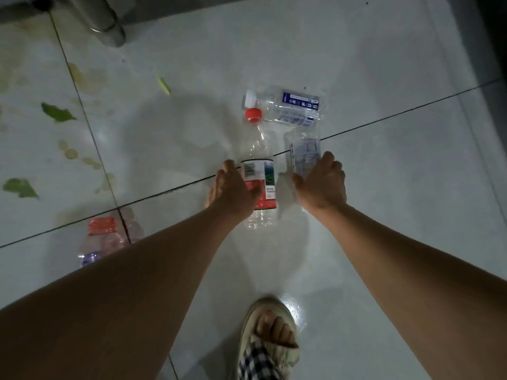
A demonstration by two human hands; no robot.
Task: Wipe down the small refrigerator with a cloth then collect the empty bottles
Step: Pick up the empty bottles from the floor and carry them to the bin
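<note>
We see both arms stretched down toward the white tiled floor [384,187] at the centre of the frame. The left hand [233,187] reaches over the label of the red-capped bottle [258,171], which lies flat with its cap pointing toward the top of the frame; the fingers curl at the bottle's left side and the thumb lies across the label, so the hand appears to be closing round it, though we cannot tell how firm the grip is. The right hand [322,183] lies just to the right, its curled fingers on the crushed clear bottle [303,152], whose lower part is hidden under the palm. Above these two, a third clear bottle with a blue label [293,108] lies on its side, its white cap next to the red cap.

At the lower left of the frame a pink-tinted bottle [105,239] with a red wrapper lies partly hidden behind the left forearm. Green leaf scraps [57,112] and yellowish stains lie on the tiles at the left edge. A metal leg [105,20] stands at the upper left. At the bottom centre a foot in a pale sandal [270,333] rests on the floor.
</note>
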